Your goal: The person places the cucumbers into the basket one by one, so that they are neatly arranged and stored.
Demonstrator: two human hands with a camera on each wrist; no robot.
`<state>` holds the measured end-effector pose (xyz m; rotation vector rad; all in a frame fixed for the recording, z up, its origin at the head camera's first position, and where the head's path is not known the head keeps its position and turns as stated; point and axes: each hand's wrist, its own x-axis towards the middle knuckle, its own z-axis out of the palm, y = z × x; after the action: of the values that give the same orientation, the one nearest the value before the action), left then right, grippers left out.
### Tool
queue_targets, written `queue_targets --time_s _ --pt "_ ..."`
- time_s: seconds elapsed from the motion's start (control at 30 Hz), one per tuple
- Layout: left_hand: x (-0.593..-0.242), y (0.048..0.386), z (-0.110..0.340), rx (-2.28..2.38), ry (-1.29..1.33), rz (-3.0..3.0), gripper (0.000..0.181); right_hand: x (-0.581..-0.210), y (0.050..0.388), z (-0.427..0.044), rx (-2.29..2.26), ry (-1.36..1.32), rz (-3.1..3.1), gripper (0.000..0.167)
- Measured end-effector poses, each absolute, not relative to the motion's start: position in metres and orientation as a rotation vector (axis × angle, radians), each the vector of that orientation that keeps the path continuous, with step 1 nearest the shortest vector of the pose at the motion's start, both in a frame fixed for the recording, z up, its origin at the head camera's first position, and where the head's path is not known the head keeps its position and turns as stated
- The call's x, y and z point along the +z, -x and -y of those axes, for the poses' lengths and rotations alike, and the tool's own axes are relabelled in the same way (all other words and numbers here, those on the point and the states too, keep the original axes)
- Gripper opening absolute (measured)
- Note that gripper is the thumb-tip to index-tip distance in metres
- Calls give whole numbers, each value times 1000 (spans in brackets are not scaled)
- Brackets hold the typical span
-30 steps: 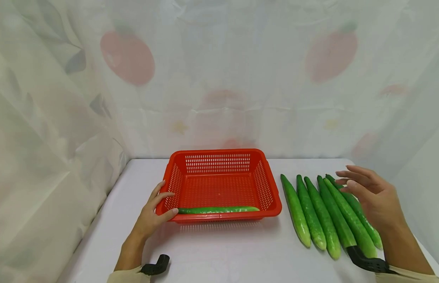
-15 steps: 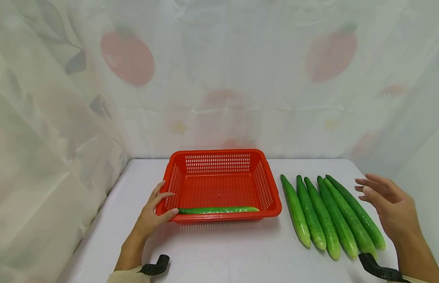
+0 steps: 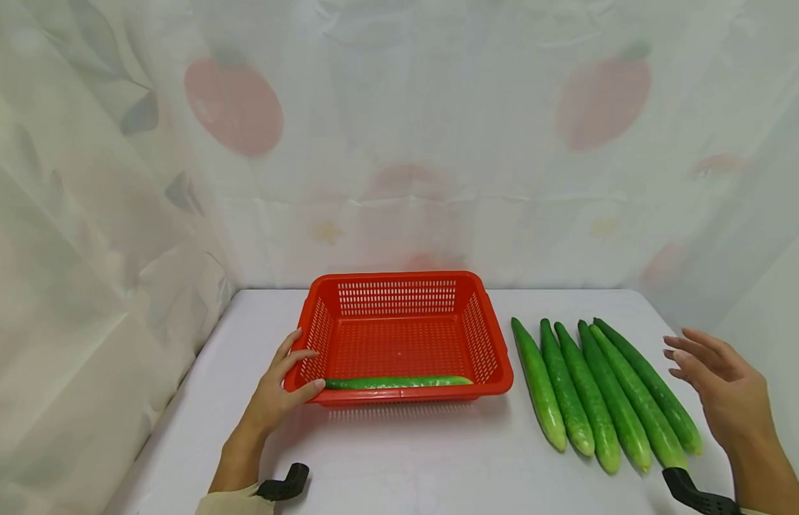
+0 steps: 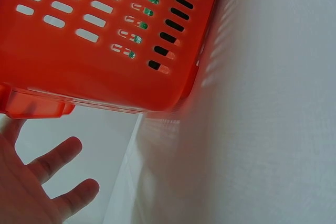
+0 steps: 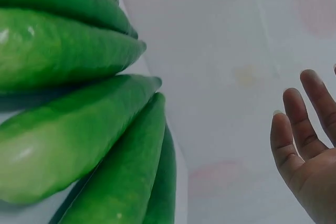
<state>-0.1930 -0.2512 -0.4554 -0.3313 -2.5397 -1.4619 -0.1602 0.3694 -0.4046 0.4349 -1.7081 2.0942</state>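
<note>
Head view: L hand (image 3: pixel 275 390) is resting on the near L corner of the red basket (image 3: pixel 399 275), thumb & index lying over the rim, fingers spread and relaxed, not clenched. One cuke (image 3: pixel 399 383) is lying in the basket along its near wall, pale end R. Six more cukes (image 3: pixel 613 395) are fanning out on the worktop (image 3: pixel 399 458), R of the basket. R hand (image 3: pixel 727 379) is hanging just R of that row, fingers loosely bent, holding nothing. A black wrist piece (image 3: pixel 695 493) is overlapping the 5th cuke's near end; can't tell if touching.

Left wrist: basket's slotted side is filling the upper L, green showing thru; two fingers are stretching out free of it. Risk, prob.: contact's looking light, so an uneven push could be sliding or tipping the basket.

Right wrist: cukes are lying close together, R hand's fingers parting w/ a gap to them. Risk: they're round, so a brush from hand or wrist piece could be setting them rolling.
</note>
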Motion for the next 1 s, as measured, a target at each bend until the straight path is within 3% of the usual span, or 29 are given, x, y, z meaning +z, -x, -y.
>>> queue_targets --time_s 0.3,1.0 --pt "-454 193 251 -1472 339 2531 51 -428 163 -390 2014 -145 1818 45" --pt "-454 192 250 -1491 330 2530 51 -485 160 -422 1830 177 2236 53"
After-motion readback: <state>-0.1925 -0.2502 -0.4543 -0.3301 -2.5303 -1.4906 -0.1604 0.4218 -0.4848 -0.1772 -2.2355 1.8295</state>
